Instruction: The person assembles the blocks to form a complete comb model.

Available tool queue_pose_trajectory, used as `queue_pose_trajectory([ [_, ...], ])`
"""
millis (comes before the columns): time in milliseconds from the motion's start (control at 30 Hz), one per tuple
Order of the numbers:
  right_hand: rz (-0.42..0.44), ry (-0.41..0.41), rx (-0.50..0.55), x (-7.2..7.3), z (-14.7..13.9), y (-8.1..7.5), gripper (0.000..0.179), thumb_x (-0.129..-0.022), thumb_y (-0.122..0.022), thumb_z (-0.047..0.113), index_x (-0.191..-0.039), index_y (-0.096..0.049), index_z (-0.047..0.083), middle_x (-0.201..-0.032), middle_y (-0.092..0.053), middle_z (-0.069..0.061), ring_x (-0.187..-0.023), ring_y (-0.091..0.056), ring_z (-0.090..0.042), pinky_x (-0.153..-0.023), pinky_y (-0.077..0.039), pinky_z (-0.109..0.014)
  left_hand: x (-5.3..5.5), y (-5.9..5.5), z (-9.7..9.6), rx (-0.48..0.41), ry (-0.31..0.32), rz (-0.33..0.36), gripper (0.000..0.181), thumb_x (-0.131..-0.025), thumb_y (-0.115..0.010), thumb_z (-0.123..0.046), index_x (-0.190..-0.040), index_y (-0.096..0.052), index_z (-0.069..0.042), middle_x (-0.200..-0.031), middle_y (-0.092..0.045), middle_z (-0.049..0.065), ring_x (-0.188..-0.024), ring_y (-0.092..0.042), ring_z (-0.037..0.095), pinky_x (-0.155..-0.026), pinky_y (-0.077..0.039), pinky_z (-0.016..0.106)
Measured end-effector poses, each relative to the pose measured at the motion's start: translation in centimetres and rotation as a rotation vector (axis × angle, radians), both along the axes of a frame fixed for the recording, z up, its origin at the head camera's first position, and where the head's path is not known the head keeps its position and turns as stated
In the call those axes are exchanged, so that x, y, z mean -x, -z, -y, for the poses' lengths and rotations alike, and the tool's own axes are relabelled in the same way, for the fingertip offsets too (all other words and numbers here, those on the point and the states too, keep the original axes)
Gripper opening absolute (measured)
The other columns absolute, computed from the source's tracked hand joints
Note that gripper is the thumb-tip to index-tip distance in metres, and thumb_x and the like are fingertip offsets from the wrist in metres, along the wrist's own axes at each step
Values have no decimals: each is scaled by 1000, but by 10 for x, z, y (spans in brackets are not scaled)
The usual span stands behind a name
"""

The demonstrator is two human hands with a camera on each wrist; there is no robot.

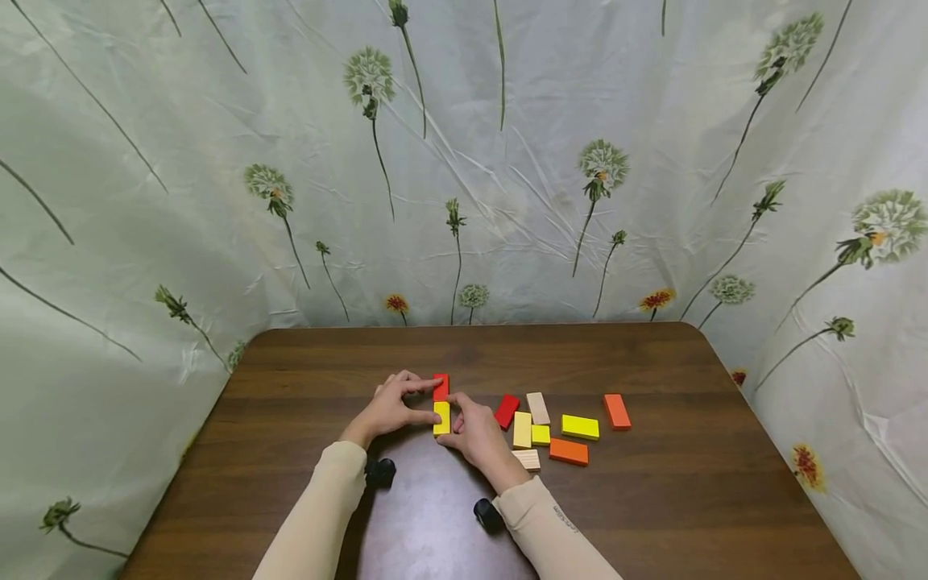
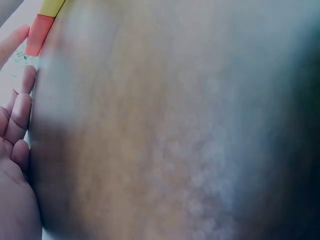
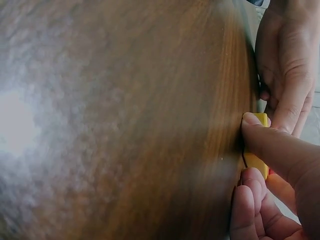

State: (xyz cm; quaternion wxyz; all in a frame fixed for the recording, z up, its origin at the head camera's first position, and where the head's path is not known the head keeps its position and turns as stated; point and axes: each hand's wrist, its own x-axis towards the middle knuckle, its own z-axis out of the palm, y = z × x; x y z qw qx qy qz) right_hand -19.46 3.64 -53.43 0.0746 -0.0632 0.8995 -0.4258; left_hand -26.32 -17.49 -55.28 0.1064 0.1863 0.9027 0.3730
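Observation:
A red wooden block (image 1: 441, 388) and a yellow wooden block (image 1: 441, 412) lie end to end on the table, the red one farther from me. My left hand (image 1: 387, 409) is at their left, its index finger extended onto the red block and its thumb touching the yellow one. From the other side my right hand (image 1: 480, 435) pinches the yellow block lengthwise, thumb at the near end and index finger near the joint. The left wrist view catches the red block (image 2: 39, 35) at its edge; the right wrist view shows the yellow block (image 3: 256, 164) partly behind the thumb.
Right of my hands lie several loose blocks, among them a dark red block (image 1: 507, 412), a plain wood block (image 1: 538, 408), a yellow block (image 1: 581, 427) and an orange block (image 1: 569, 452). Another orange block (image 1: 617, 412) sits apart. A flowered curtain (image 1: 507, 242) hangs behind the table (image 1: 304, 362).

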Motion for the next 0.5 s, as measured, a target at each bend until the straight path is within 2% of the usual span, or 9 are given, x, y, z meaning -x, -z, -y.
queue_pose_trajectory([
  [267, 21, -34, -13, 0, -6, -5, 64, -85, -93, 17, -141, -64, 8, -81, -60, -3, -69, -52, -14, -59, -43, -23, 1, 0, -1, 6, 1, -5, 70, -83, -93, -44, -146, -69, -31, -119, -63, 0, -116, -51, 23, -112, -27, 67],
  [367, -9, -69, -45, 0, -13, -11, 57, -87, -92, 20, -137, -67, 7, -85, -63, -3, -73, -54, -13, -64, -48, -23, 1, 0, -2, 1, 1, -3, 69, -84, -93, -43, -146, -69, -30, -121, -63, 2, -118, -50, 24, -114, -25, 70],
  [500, -72, -85, -66, -1, -29, -19, 47, -90, -89, 20, -131, -72, 5, -93, -67, -3, -81, -57, -12, -75, -54, -27, 1, 1, -1, 3, -7, -1, 68, -83, -93, -42, -146, -69, -30, -123, -62, 2, -118, -50, 24, -113, -27, 68],
])
